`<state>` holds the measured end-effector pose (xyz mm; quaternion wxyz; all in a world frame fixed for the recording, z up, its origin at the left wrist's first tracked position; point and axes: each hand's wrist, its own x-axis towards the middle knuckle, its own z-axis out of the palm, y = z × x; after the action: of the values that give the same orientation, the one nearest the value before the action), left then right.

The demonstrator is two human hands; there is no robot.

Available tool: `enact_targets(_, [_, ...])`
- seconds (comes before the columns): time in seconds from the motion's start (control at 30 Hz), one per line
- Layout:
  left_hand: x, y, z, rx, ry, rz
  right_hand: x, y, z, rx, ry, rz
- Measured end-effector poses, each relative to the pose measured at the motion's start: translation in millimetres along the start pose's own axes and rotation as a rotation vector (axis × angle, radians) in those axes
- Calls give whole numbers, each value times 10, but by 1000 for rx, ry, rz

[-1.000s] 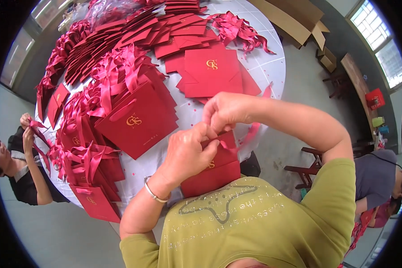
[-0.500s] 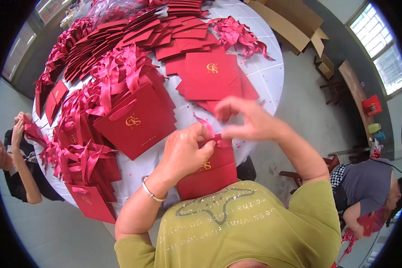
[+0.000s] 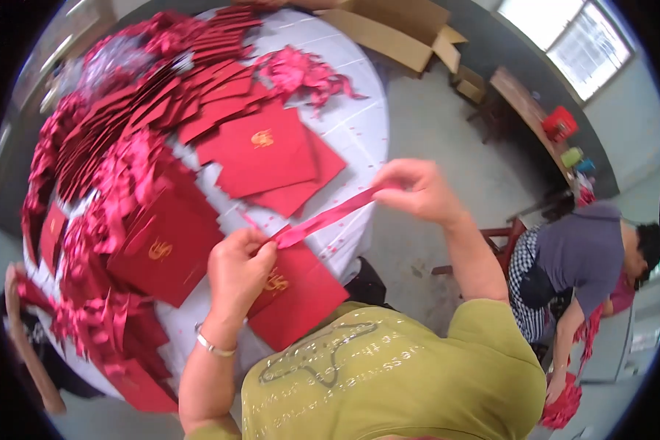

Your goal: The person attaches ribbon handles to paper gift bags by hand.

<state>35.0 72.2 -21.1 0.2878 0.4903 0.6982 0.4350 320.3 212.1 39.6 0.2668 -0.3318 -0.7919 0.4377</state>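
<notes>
In front of me a red paper gift bag [image 3: 306, 297] with a gold emblem rests at the table's near edge. My left hand [image 3: 236, 268] is closed, pinching the bag's top edge near a pink ribbon [image 3: 337, 214]. That ribbon stretches taut from the top of the bag up to the right. Its far end is pinched by my right hand [image 3: 424, 192], raised over the table's right rim. Just beyond lies a stack of flat red bags [image 3: 264, 154]. To the left stand finished-looking red bags [image 3: 165, 253] with pink ribbon handles.
The white-covered round table [image 3: 348, 110] also bears a pile of loose pink ribbons [image 3: 301, 73] and rows of folded bags [image 3: 110, 125]. A cardboard box [image 3: 396, 33] stands behind. A person [image 3: 579, 257] bends at the right; another person's arm [image 3: 33, 345] shows at the left.
My right hand has moved away to the right and pulled the ribbon out straight. My left hand stays at the bag's top. The view has swung, shifting the table leftward.
</notes>
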Motion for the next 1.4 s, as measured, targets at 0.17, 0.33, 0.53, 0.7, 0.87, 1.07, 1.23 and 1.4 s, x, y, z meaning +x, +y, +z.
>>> enact_targets(0.17, [-33,80,75,-13,-57,11,-14,321,93,913,243,-116])
enact_targets(0.33, [-88,164,27,53,-78,14,129,24,397,1329,325,-149])
enact_targets(0.53, [-69,135,-27,168,-39,-8,43,-515,256,-394,304,-139])
enact_targets(0.7, [-64,159,-32,194,-39,15,14,-569,135,-457,455,-229])
enact_targets(0.87, [-49,95,-37,-15,-119,10,128,-392,322,218,551,-298])
enact_targets(1.07, [-104,127,-168,237,-185,216,270,-416,264,198,609,-429])
enact_targets(1.23, [-150,124,-283,537,-248,329,320,-381,388,337,566,-452])
enact_targets(1.4, [-171,73,-376,481,-239,304,385,-345,452,891,272,-352])
